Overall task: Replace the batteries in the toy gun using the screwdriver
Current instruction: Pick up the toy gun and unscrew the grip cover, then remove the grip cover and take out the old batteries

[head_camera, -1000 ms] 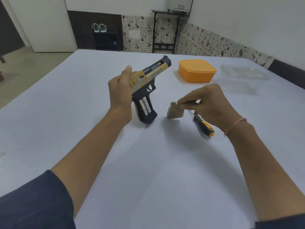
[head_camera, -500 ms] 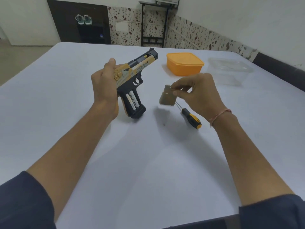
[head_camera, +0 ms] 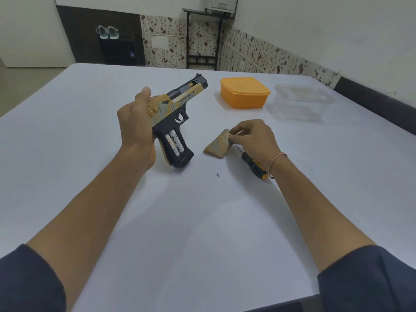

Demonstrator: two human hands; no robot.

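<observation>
My left hand (head_camera: 135, 122) grips the rear of a gold and black toy gun (head_camera: 177, 109), its grip base resting on the white table (head_camera: 202, 221). The grip is uncovered and two white batteries (head_camera: 174, 143) show inside it. My right hand (head_camera: 252, 136) pinches the top edge of the tan battery cover (head_camera: 218, 146), which lies on the table. A screwdriver (head_camera: 254, 165) with a black and yellow handle lies partly under my right wrist. A small dark screw (head_camera: 217, 174) lies loose on the table in front of the cover.
An orange lidded box (head_camera: 245, 93) stands at the back right of the table, with a clear plastic container (head_camera: 304, 101) to its right. The table's near edge runs along the bottom right.
My right hand has lowered the battery cover from the air onto the table. The left hand keeps holding the gun in the same pose.
</observation>
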